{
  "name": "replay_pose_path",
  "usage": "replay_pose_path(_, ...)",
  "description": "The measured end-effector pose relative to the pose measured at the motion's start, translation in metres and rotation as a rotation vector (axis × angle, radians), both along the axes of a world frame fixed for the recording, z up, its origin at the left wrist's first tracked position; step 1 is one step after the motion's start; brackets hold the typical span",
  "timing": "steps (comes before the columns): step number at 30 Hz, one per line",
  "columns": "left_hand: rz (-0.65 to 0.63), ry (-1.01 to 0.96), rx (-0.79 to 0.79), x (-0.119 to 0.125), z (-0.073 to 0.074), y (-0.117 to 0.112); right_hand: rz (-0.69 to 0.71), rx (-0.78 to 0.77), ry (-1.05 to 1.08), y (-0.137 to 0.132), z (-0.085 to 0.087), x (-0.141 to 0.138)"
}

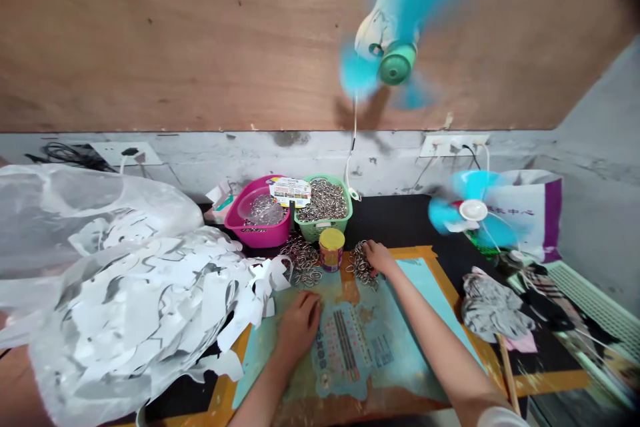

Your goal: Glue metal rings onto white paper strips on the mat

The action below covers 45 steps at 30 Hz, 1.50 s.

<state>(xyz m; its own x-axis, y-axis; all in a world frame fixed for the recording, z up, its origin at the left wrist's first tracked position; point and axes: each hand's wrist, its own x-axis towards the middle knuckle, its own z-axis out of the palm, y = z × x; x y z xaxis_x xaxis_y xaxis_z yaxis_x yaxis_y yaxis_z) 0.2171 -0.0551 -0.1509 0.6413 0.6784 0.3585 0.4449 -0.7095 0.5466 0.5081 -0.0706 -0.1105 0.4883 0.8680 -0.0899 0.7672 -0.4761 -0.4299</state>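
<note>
Under the big brown wood board (200, 33), a spotty gray wall (280, 160) with white plug holes (453, 145) stands behind a black table (400, 220).

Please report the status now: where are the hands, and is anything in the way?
Right hand on loose metal rings; left hand resting on blue mat. White cut scraps piled beside left hand.

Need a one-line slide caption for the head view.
Left hand rests on a printed mat while right hand touches a pile of metal rings.
</note>
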Motion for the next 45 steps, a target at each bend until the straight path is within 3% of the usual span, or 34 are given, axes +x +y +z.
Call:
replay_pose_path(11, -0.021, -0.042, 0.006, -0.001, -0.005, 0.007, -0.028, 0.148, 0.037, 0.003, 0.002, -0.017)
replay_pose_path(15, -0.024, -0.027, -0.002, 0.0, -0.005, 0.009, -0.051, 0.107, 0.047, -0.015, 0.007, -0.013)
replay_pose_path(21, -0.026, -0.034, 0.033, 0.0, -0.006, 0.011, 0.041, -0.04, 0.149, -0.046, 0.009, 0.003)
replay_pose_path(26, -0.039, -0.035, 0.044, 0.0, -0.008, 0.012, 0.076, -0.019, 0.191, -0.046, 0.005, 0.0)
replay_pose_path(31, -0.048, -0.022, 0.016, -0.001, -0.008, 0.011, 0.092, 0.058, 0.219, -0.031, 0.002, -0.004)
replay_pose_path(34, -0.047, -0.034, 0.002, 0.0, -0.007, 0.011, 0.093, 0.103, 0.213, -0.021, 0.01, 0.003)
replay_pose_path(38, -0.048, -0.063, 0.003, 0.001, -0.006, 0.01, 0.046, 0.212, 0.117, 0.005, 0.038, 0.019)
replay_pose_path(41, -0.049, -0.049, 0.004, 0.001, -0.005, 0.009, 0.033, 0.312, 0.024, 0.041, 0.065, 0.024)
replay_pose_path(45, -0.034, -0.004, -0.006, 0.001, -0.005, 0.007, 0.16, 0.304, -0.032, 0.1, 0.086, 0.015)
